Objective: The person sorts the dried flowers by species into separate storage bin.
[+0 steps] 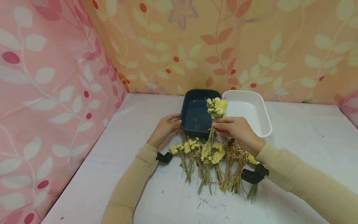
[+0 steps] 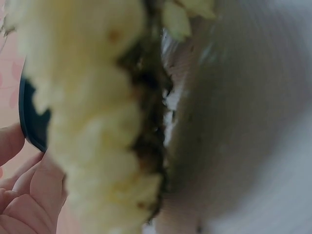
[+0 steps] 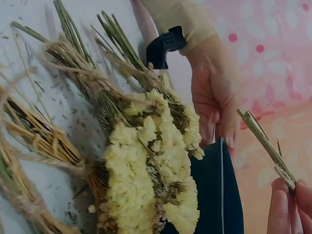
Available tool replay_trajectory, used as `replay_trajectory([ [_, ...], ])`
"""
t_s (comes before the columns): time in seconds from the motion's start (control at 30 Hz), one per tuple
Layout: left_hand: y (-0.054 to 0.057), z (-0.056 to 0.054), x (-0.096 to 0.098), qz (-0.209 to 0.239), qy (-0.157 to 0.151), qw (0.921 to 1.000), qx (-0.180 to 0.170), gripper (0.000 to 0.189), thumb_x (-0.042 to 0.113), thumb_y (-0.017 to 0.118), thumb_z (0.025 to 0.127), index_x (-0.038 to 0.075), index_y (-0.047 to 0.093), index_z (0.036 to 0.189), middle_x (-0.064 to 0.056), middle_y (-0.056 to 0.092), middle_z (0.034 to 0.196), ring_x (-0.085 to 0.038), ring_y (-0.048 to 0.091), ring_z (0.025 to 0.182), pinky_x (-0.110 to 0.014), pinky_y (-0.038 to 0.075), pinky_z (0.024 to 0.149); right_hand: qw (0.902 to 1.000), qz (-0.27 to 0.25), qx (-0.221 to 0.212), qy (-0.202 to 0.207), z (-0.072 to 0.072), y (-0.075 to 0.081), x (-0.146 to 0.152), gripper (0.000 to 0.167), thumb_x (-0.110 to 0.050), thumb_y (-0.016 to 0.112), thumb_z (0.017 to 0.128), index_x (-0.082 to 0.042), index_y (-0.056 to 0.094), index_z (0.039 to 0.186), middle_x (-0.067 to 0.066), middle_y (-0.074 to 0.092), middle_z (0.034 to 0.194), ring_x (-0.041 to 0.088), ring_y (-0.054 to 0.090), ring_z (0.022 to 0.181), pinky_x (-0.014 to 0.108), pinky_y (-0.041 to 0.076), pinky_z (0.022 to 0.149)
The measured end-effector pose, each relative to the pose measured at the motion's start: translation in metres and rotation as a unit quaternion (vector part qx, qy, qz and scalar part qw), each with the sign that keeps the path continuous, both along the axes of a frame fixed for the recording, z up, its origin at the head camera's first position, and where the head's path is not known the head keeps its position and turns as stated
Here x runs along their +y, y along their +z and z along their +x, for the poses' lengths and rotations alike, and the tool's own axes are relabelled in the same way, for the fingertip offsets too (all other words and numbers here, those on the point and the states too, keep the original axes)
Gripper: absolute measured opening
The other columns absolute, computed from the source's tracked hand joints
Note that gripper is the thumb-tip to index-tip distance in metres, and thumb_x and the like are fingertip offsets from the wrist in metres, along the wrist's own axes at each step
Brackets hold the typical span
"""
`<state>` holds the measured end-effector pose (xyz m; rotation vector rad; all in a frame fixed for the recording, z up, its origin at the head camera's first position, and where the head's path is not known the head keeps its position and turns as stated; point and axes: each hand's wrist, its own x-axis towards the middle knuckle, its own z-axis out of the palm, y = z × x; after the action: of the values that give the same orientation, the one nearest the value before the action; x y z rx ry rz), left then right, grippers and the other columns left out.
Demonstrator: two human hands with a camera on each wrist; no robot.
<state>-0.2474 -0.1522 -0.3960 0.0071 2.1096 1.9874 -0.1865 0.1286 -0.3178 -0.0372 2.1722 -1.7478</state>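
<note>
My right hand point(image 1: 237, 128) pinches the tied stems of a small bunch of dried yellow flowers point(image 1: 217, 106). It holds the bunch upright over the right side of a dark teal basin point(image 1: 193, 115). In the right wrist view, the cut stem ends point(image 3: 261, 134) stick out past the fingertips point(image 3: 279, 207). My left hand point(image 1: 167, 127) grips the basin's left wall, thumb near the rim and fingers around the outside. Close to the left wrist camera, blurred yellow blooms point(image 2: 97, 117) hide part of that grip.
A white basin point(image 1: 265, 115) stands against the teal one on the right. In front of both lies a row of several twine-tied dried bunches, with yellow blooms point(image 1: 216, 153) and brownish ones point(image 1: 232, 152). Stem bits litter the white tabletop point(image 1: 173, 199). Patterned cloth point(image 1: 167, 46) hangs behind.
</note>
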Motion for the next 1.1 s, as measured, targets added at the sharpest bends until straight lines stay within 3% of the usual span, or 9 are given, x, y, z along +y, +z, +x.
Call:
replay_trajectory([
  [0.23, 0.001, -0.002, 0.0, 0.012, 0.003, 0.9999, 0.006, 0.046, 0.014, 0.062, 0.1, 0.006, 0.051, 0.144, -0.017, 0.056, 0.144, -0.031, 0.062, 0.124, -0.04, 0.054, 0.103, 0.9999, 0.008, 0.008, 0.001, -0.016, 0.003, -0.009, 0.048, -0.026, 0.068, 0.096, 0.0, 0.059, 0.135, 0.003, 0.071, 0.115, 0.0, 0.071, 0.09, 0.027, 0.058, 0.094],
  [0.7, -0.002, -0.001, 0.002, 0.006, 0.006, 0.9999, -0.005, 0.045, 0.014, 0.062, 0.1, 0.008, 0.053, 0.143, -0.015, 0.057, 0.143, -0.03, 0.064, 0.121, -0.041, 0.054, 0.103, 0.9998, 0.0, -0.002, -0.019, -0.051, -0.005, -0.028, 0.044, -0.023, 0.068, 0.097, 0.0, 0.061, 0.133, -0.001, 0.071, 0.106, 0.002, 0.071, 0.085, 0.031, 0.058, 0.096],
  [0.97, -0.001, 0.0, 0.001, 0.001, 0.005, 1.0, -0.004, 0.045, 0.014, 0.061, 0.1, 0.008, 0.052, 0.144, -0.014, 0.057, 0.144, -0.029, 0.064, 0.122, -0.04, 0.055, 0.102, 0.9996, -0.008, 0.002, -0.028, -0.065, -0.012, -0.035, 0.041, -0.02, 0.067, 0.097, -0.001, 0.062, 0.133, 0.007, 0.072, 0.117, 0.0, 0.071, 0.083, 0.035, 0.055, 0.1],
  [1.1, 0.001, 0.001, 0.001, 0.007, 0.005, 0.9999, -0.006, 0.045, 0.013, 0.062, 0.1, 0.008, 0.052, 0.144, -0.015, 0.057, 0.144, -0.029, 0.064, 0.122, -0.041, 0.055, 0.102, 0.9989, -0.018, -0.01, -0.042, -0.075, -0.018, -0.04, 0.042, -0.018, 0.068, 0.096, 0.001, 0.061, 0.134, 0.001, 0.072, 0.106, 0.0, 0.07, 0.079, 0.029, 0.058, 0.093],
])
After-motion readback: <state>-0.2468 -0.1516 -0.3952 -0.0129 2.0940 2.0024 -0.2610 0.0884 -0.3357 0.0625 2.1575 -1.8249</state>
